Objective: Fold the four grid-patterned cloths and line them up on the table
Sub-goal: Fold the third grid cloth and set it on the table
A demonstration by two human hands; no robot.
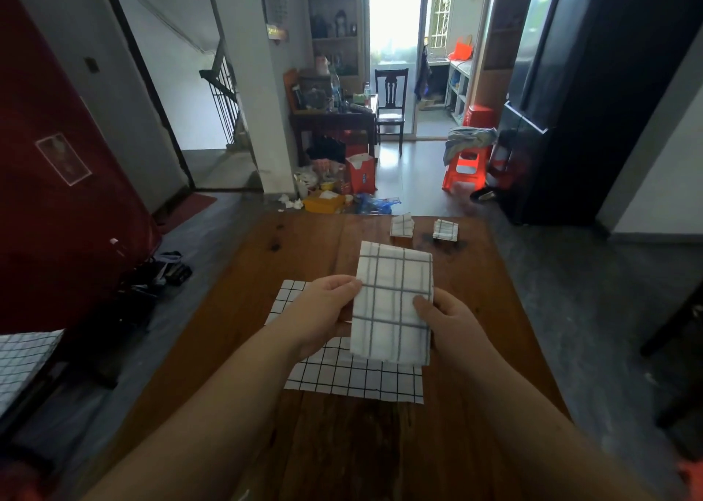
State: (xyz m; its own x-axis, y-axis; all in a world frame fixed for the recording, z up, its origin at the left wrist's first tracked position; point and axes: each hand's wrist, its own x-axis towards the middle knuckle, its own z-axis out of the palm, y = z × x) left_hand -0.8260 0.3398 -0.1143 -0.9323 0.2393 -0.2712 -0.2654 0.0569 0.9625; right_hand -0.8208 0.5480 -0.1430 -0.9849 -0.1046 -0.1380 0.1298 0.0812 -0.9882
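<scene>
Both hands hold a white cloth with wide grey grid lines point(392, 302), folded into a tall rectangle, above the wooden table point(494, 310). My left hand point(323, 314) pinches its left edge; my right hand point(445, 318) grips its right edge, thumb on the front. Under it a white cloth with a fine black grid point(353, 379) lies flat and unfolded on the table. Two small folded grid cloths sit near the far edge, one on the left point(402, 226) and one on the right point(446, 230).
The table's far edge gives onto a cluttered floor with boxes and bags point(334, 192) and an orange stool point(466, 165). A red door point(57, 196) stands at left, a dark cabinet point(593, 101) at right. Another gridded fabric point(23, 359) shows at the left edge.
</scene>
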